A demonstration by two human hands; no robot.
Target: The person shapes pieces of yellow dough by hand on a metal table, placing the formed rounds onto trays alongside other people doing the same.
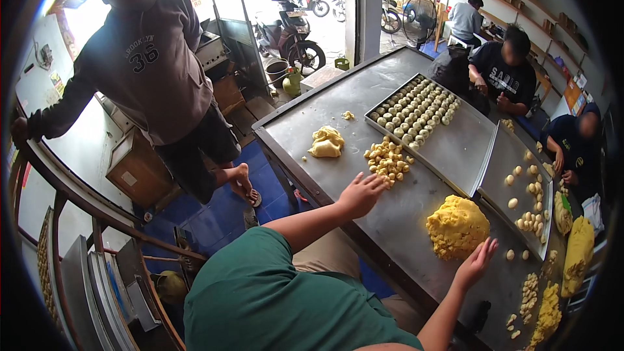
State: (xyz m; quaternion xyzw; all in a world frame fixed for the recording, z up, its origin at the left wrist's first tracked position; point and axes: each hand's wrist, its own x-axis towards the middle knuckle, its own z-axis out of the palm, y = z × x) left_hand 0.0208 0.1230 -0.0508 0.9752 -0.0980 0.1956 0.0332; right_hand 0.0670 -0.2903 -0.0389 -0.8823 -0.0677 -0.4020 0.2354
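Note:
On the metal table (pixel 292 127), my left hand (pixel 363 195) lies stretched out with its fingertips at the near edge of a heap of small pale-yellow dough pieces (pixel 385 158). It holds nothing that I can see. My right hand (pixel 476 265) is open, fingers extended, beside a large crumbly mound of deeper yellow dough or filling (pixel 457 226); whether it touches the mound I cannot tell. Beyond the left hand sits a smooth lump of pale dough (pixel 325 142), with a small scrap of dough (pixel 348 116) farther off.
A tray (pixel 465 156) bears rows of round dough balls. Another tray (pixel 497 185) holds scattered balls. Co-workers (pixel 506 71) sit along the far right side. A standing person (pixel 153 65) is at the left, near a rack of trays (pixel 97 286). Yellow crumbly dough (pixel 547 315) lies at right.

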